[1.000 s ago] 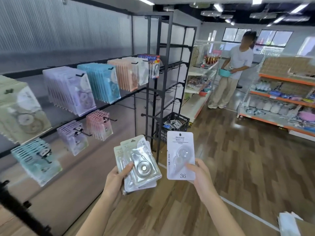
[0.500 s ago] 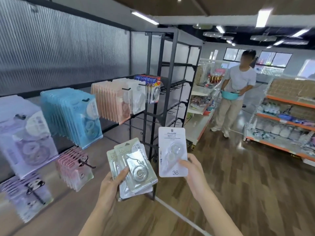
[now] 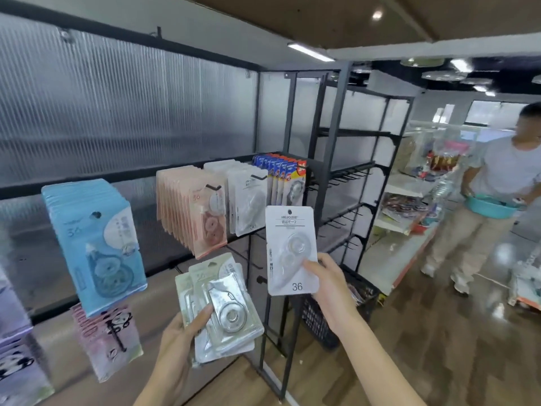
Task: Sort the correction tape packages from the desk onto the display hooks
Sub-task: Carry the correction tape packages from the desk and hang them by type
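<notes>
So compared with a second ago the view has swung right along the rack and closer in: the purple and green packs that filled the left side have slid mostly out of frame, and the matching row of white carded correction tape packs on their black hook (image 3: 248, 197) now sits pretty much dead ahead. The right hand (image 3: 329, 284) has carried the white carded correction tape package marked 36 (image 3: 289, 250) up and forward with it, thumb pinching the lower right of the card, and it's held upright just below and to the right of that white row, not yet on any hook. The left hand (image 3: 178, 344) hasn't really changed its job, it's still gripping the small fan of pale green and clear blister correction tape packages (image 3: 221, 309) lower down, thumb across the front. My read is the person has found the right slot and the next bit is lining the card's hang hole up with the hook tip, which looks fiddly since the row is already pretty full. The peach-pink carded packs (image 3: 193, 212) and the light blue carded packs (image 3: 96, 244) hang further left, and the red and blue carded packs (image 3: 281, 174) are just right of the white ones, so it'd be easy to drift onto the wrong hook. No desk in view here.
</notes>
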Demonstrator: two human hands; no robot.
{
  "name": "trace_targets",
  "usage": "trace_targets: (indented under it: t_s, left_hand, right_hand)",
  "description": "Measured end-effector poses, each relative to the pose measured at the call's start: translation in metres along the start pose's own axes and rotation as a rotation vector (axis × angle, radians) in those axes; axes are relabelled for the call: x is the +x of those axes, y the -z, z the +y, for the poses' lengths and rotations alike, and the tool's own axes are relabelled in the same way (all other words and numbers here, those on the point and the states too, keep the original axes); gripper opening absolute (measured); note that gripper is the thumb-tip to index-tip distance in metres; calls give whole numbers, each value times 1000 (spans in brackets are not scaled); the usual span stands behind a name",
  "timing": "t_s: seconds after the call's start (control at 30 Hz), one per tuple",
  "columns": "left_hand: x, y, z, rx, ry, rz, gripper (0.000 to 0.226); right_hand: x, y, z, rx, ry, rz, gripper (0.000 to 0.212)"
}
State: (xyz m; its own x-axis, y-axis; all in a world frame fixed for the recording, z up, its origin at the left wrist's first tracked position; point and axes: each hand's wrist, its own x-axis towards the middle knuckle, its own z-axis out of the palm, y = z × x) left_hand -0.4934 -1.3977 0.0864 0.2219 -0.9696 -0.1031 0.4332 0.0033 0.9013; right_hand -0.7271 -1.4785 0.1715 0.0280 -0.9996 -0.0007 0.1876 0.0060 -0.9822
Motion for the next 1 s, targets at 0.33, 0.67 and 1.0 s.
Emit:
trace_targets:
  t_s: [0.33, 0.67, 1.0]
  left_hand:
    - [12, -58, -5, 8, -104, 219, 57]
    - [7, -81, -21, -6, -112, 384, 54]
    - [-2, -83, -19, -20, -168, 480, 54]
  right_hand:
    - [111, 6, -30, -36, 54, -259, 7]
    - [150, -14, -20, -38, 39, -397, 8]
    - [181, -43, 1, -193, 23, -326, 20]
